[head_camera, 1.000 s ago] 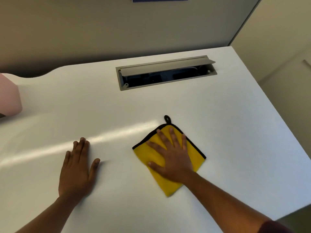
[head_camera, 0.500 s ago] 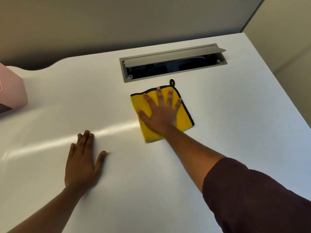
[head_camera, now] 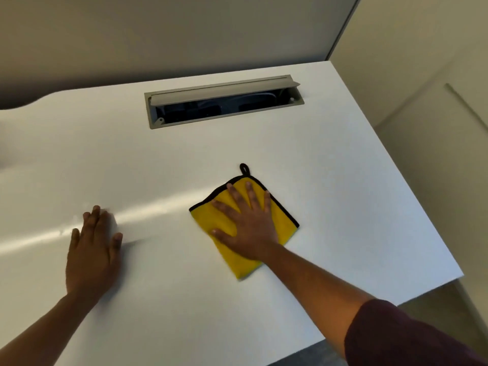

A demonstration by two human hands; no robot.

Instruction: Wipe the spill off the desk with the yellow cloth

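The yellow cloth (head_camera: 239, 262), edged in black with a small black loop at its far corner, lies flat on the white desk (head_camera: 343, 196) right of the middle. My right hand (head_camera: 248, 223) presses flat on it with the fingers spread. Palm down on the bare desk, my left hand (head_camera: 92, 249) rests to the left of the cloth, slightly blurred. I cannot make out any spill; only a bright streak of reflected light crosses the surface.
A grey cable hatch (head_camera: 224, 101) with its lid tilted open sits in the desk near the back edge. A grey partition wall (head_camera: 184, 35) stands behind the desk. The desk's right edge (head_camera: 412, 180) drops to the floor.
My right hand has slid the cloth back from beside the cable hatch toward me. My left hand has stayed flat on the desk, shifting slightly. The pink object at the far left has left the view.
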